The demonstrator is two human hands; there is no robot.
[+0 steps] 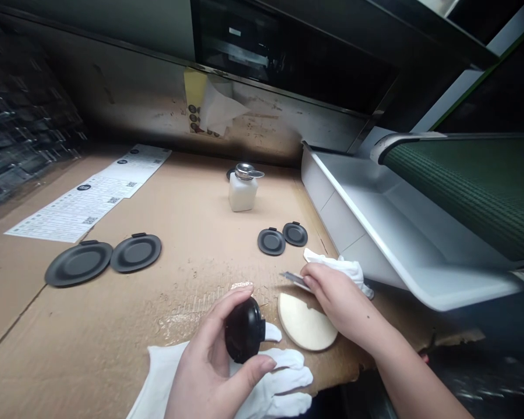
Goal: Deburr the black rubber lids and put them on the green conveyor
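My left hand (216, 361) grips a small round black part (243, 329) between thumb and fingers, held on edge above a white glove (283, 384) lying on the cardboard. My right hand (338, 299) is closed on a thin grey blade-like tool (293, 278), just right of the black part. A round beige pad (305, 325) lies on the cardboard under the right hand. A second white glove (338, 267) lies behind the right hand.
Two small black caps (271, 241) (295, 234) and two larger black discs (78, 263) (136, 252) lie on the cardboard-covered bench (192, 233). A white dispenser bottle (243, 187) stands at the back. Printed sheets (91, 198) lie left. A white tray (375, 233) and green conveyor (471, 186) are on the right.
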